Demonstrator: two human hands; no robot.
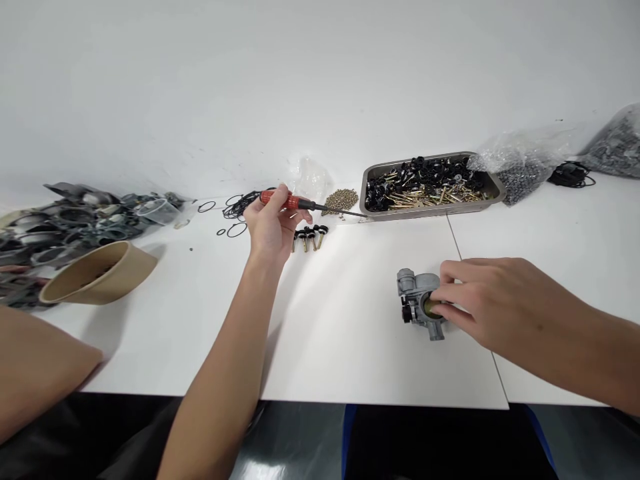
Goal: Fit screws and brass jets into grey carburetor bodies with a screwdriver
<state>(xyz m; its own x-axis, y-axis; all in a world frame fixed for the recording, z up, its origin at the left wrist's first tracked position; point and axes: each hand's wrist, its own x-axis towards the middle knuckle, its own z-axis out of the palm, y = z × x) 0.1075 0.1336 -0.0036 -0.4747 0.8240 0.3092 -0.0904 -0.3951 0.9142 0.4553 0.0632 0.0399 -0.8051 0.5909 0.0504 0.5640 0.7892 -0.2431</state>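
My left hand (274, 230) is raised over the table with its fingers wrapped round the red handle of a screwdriver (293, 201), whose dark shaft points right toward the tray. Below and just right of that hand stand several small black-topped brass pins (311, 237) in a row. My right hand (470, 297) is closed at a grey metal throttle body (415, 287) lying on the table. Its fingertips reach into the round bore, touching a brass-coloured disc (431, 307) there. Part of the throttle body is hidden behind the fingers.
A metal tray (430, 213) of black caps and brass pins stands at the back. Small brass pieces (341, 200), black rubber rings (237, 230) and plastic bags (520, 167) lie along the wall. At left are piled metal housings (75, 223), a tan tub (107, 280) and another person's arm (40, 363).
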